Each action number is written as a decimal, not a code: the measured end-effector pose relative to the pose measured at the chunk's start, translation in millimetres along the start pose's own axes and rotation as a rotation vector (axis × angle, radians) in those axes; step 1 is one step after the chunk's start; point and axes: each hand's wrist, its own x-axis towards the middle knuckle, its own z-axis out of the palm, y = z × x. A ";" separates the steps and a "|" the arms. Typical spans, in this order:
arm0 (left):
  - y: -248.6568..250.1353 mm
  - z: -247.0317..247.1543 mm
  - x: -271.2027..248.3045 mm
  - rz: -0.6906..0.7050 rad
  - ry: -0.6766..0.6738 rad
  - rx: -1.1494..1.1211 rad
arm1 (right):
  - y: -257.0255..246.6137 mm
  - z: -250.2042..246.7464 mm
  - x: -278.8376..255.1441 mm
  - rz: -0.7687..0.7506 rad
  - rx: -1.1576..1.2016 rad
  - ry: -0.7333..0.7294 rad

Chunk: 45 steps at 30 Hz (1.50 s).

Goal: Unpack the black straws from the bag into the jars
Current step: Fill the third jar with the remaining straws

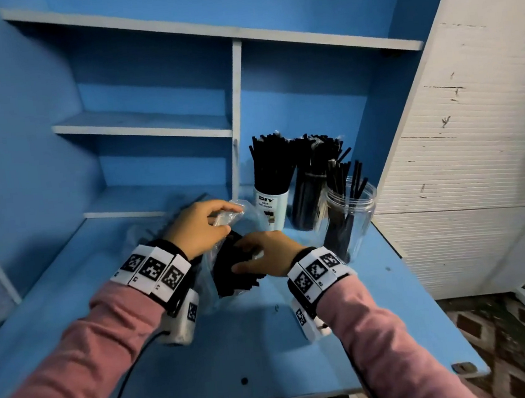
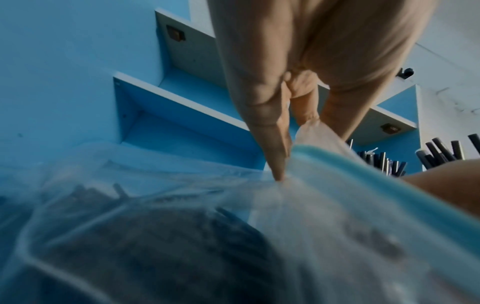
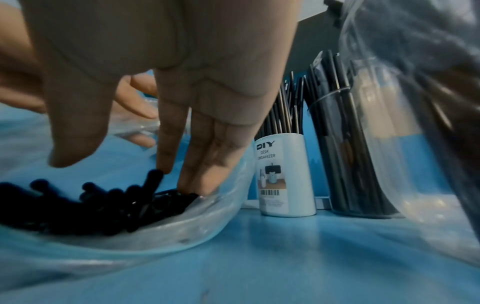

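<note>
At my two o'clock stood three straw-filled jars (one labelled DIY). My left hand pinched the bag mouth; right hand, fingers extended, touched its black straws.

Hands: two, left hand and right hand, both at the bag.
Bags: one clear plastic bag lying on the desk.
Containers standing with straws: three: one white DIY desk organizer, one dark holder beside it, one clear jar nearest.
Black straws: too many to count; one loose bunch in the bag, one packed bunch in each of the three containers.
Wrist bands with printed markers: two, one per wrist.
Shelf boards in the blue unit: four visible, plus one upright divider.
</note>
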 end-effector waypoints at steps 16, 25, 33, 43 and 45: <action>13.0 -6.6 -4.1 0.004 0.114 -0.187 | 0.5 21.1 18.1 -0.194 -0.158 -0.001; 11.2 -5.9 -6.4 -0.039 0.091 -0.205 | 2.1 22.9 21.7 -0.204 -0.157 0.062; 11.4 -6.5 -3.5 -0.031 0.079 -0.211 | 0.4 24.1 21.0 -0.238 -0.137 0.055; 13.1 -8.4 -1.9 -0.048 0.066 -0.178 | 4.6 22.2 19.1 -0.348 -0.062 0.327; 13.1 -8.4 -1.9 -0.048 0.062 -0.176 | 3.7 21.9 18.5 -0.363 -0.061 0.360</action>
